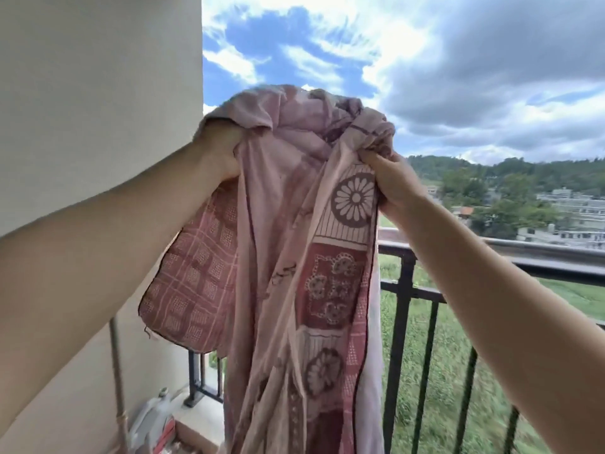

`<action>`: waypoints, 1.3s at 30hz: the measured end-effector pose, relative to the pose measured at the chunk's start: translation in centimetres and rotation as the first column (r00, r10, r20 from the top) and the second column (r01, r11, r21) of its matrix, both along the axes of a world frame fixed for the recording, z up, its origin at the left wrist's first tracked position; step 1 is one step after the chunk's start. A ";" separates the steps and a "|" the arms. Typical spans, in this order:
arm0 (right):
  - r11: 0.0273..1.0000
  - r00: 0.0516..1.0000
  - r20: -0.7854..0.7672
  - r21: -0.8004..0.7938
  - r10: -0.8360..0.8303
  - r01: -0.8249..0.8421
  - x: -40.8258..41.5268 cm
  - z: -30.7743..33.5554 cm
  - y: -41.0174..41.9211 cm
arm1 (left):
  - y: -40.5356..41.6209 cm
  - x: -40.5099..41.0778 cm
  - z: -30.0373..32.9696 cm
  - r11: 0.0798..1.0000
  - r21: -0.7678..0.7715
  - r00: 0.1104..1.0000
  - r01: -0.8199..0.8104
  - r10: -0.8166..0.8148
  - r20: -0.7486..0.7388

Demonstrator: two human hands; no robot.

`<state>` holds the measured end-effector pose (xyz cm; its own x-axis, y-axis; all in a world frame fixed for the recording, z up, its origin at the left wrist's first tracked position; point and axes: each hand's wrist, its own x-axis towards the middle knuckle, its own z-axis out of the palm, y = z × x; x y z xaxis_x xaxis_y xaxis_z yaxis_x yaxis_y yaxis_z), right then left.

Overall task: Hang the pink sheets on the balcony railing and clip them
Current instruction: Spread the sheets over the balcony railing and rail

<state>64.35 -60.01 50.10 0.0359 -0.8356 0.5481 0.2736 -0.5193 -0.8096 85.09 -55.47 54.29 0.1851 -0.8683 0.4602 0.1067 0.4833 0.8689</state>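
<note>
Both forearms reach up close to the viewer, the left hand (pixel 219 152) bunching one gathered end of the pink sheet (pixel 294 244) in its curled fingers and the right hand (pixel 393 178) clutching the other. The sheet hangs long and vertical between them, lifted well above the balcony railing (pixel 540 268), which runs below and beyond, to the right. The right hand looks nearer that rail, so carrying the cloth forward and down over it seems the coming move

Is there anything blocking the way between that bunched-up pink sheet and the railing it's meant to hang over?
Nothing visible does. Both the left hand and the right hand grip the pink sheet, held bunched up high, and the railing runs bare to the right. Its stretch directly behind the hanging cloth is hidden, so that part cannot be judged.
</note>
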 end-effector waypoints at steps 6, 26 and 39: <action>0.966 0.974 0.215 -0.232 -0.067 0.118 -6.0 7.7 -4.6 | -5.3 -5.0 6.4 0.983 -0.183 0.999 0.015 -0.021 -0.034; 0.889 0.113 -0.989 0.134 0.094 0.437 -21.6 -0.6 -11.2 | -14.8 -13.3 -10.9 0.892 -0.420 0.656 -0.170 0.420 0.627; 0.521 0.310 -0.454 -0.473 -0.835 0.711 -17.8 -16.4 -0.1 | -8.0 -13.1 -22.7 0.842 0.304 0.800 0.446 -0.527 0.286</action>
<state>46.57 -60.08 33.68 -0.2365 -0.5616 0.7928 -0.7953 -0.3568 -0.4900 72.00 -63.51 31.56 -0.4238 -0.8817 0.2073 -0.0473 0.2501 0.9671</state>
